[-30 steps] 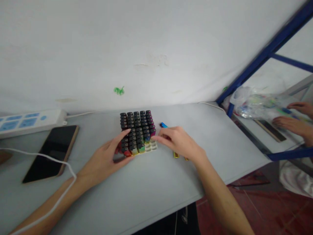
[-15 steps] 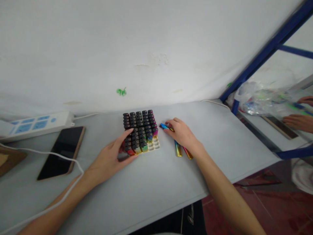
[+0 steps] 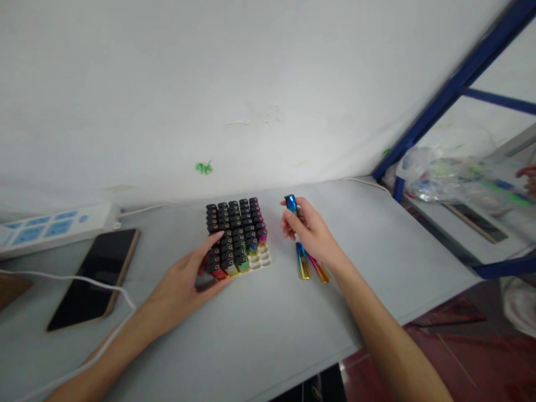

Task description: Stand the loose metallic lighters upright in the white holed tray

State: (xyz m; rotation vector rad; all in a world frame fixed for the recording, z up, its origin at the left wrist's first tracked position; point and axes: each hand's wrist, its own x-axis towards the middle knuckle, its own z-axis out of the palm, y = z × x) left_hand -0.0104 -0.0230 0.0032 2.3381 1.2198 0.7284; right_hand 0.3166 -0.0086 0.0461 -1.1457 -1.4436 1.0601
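Rows of lighters with black tops (image 3: 238, 229) stand upright in a white tray (image 3: 260, 258). Bare holes show at the tray's near right corner. My left hand (image 3: 180, 285) grips the tray's left side, thumb along the near edge and a finger over the lighter tops; its other fingers are partly hidden. My right hand (image 3: 312, 229), to the right of the tray, pinches a shiny blue lighter (image 3: 290, 204) held upright above the table. Below that hand lie a blue-and-gold lighter (image 3: 303, 265) and a pink-and-gold lighter (image 3: 321, 271), their upper ends partly covered.
On the left, a phone (image 3: 94, 279) lies beside a white power strip (image 3: 58, 229), and a white cable (image 3: 121, 290) crosses over my left forearm. A wall (image 3: 251, 84) closes the back. Beyond the blue frame (image 3: 439, 100) are plastic bags, another phone and part of another person's hand.
My right hand has lifted the blue lighter off the table and turned it from lying to upright. My left hand stays at the tray. The view has shifted slightly.
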